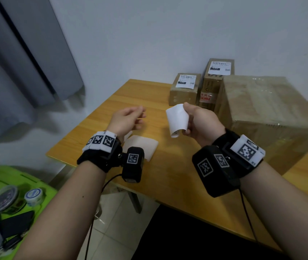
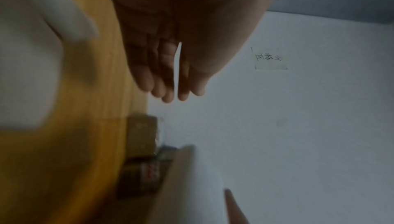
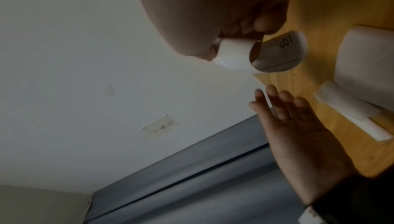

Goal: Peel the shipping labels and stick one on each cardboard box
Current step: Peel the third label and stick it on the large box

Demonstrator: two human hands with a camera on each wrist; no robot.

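My right hand [image 1: 198,121] pinches a curled white shipping label [image 1: 177,120] above the wooden table; the right wrist view shows the label [image 3: 238,55] bent over with print on its inner face. My left hand [image 1: 128,119] hovers to its left, fingers straight and holding nothing, as the left wrist view [image 2: 170,76] confirms. Two small cardboard boxes stand at the back: the low box [image 1: 184,91] and the tall box [image 1: 217,79] each carry a white label on top. A large box [image 1: 269,113] wrapped in clear tape stands at the right with no label showing.
Pale backing sheets [image 1: 142,147] lie on the table [image 1: 100,128] under my left wrist, seen also as sheets [image 3: 366,69] in the right wrist view. A grey curtain [image 1: 18,53] hangs at left. A green stool [image 1: 27,177] with tape rolls sits low left.
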